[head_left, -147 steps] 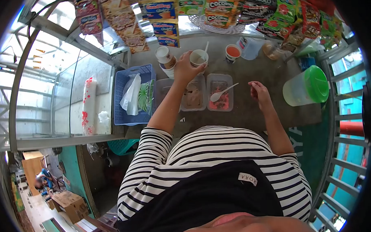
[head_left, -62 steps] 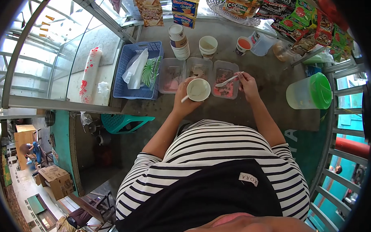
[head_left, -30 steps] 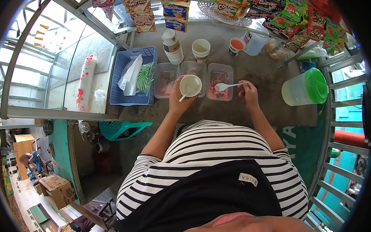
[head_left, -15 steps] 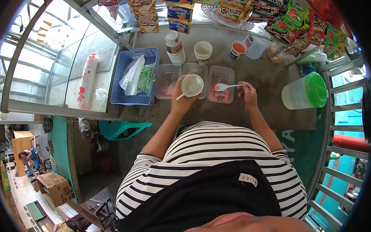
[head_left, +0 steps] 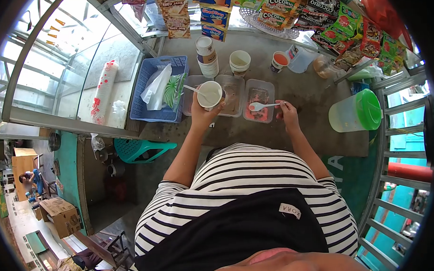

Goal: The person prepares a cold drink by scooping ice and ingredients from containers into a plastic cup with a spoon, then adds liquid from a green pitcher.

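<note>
Through the head camera I see the left hand [head_left: 204,117] curled around a smooth, round white cup [head_left: 210,94], held over the grey table [head_left: 316,103] toward its near edge, left of the middle tub [head_left: 243,89]. The right hand [head_left: 288,116] pinches a glossy white spoon [head_left: 260,106], its oval bowl over crumbly pink-red contents in a clear, rectangular plastic tub [head_left: 273,93]. Since half a second ago, the cup has shifted left, and its slim white stirrer [head_left: 192,89] now points up-left instead of down-left.

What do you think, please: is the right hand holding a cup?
No, the right hand holds a white spoon by its handle.
</note>
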Available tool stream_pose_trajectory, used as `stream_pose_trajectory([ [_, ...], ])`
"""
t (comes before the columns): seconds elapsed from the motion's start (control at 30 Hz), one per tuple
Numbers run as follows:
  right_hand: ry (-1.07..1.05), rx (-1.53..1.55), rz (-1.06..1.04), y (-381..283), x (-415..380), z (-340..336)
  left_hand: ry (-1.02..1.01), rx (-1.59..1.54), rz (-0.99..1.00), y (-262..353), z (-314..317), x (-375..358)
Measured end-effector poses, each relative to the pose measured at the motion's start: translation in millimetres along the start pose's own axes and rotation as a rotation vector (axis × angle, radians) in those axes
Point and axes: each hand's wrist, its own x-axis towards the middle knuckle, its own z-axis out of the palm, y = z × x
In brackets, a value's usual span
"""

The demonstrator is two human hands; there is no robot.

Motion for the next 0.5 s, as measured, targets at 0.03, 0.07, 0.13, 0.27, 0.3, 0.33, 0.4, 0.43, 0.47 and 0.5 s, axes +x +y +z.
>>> stream_pose_trajectory([
  [0.03, -0.004, 0.008, 0.006, 0.8, 0.1, 0.0, 0.011, 0.112, 0.066, 5.7, 0.9, -0.4],
  [0.07, -0.007, 0.006, 0.004, 1.6, 0.3, 0.2, 0.023, 0.223, 0.132, 11.4, 2.0, -0.8],
  [0.13, 0.024, 0.048, -0.063, 2.4, 1.8, 1.0, 0.024, 0.292, 0.117, 25.3, 4.7, -2.9],
  [0.27, 0.008, 0.048, -0.122, 2.7, 4.7, 3.0, 0.053, 0.195, 0.028, 15.9, 4.0, -8.4],
  [0.3, 0.001, 0.069, -0.091, 2.4, 4.1, 3.7, 0.054, 0.196, 0.028, 16.4, 3.1, -9.0],
  [0.33, -0.006, 0.089, -0.060, 2.3, 3.3, 4.3, 0.069, 0.069, -0.032, 17.0, 1.6, -9.3],
  [0.4, -0.007, 0.053, -0.072, 4.0, 2.5, 6.2, 0.084, -0.058, -0.089, 16.8, -2.7, -9.3],
  [0.43, -0.007, 0.016, -0.085, 5.7, 2.4, 6.9, 0.092, -0.131, -0.112, 14.1, -6.4, -9.8],
  [0.47, -0.007, 0.016, -0.085, 7.2, 2.2, 7.3, 0.101, -0.204, -0.135, 11.0, -10.4, -10.5],
  [0.5, -0.011, 0.006, -0.094, 8.8, 1.8, 7.2, 0.101, -0.204, -0.134, 3.3, -16.2, -11.1],
])
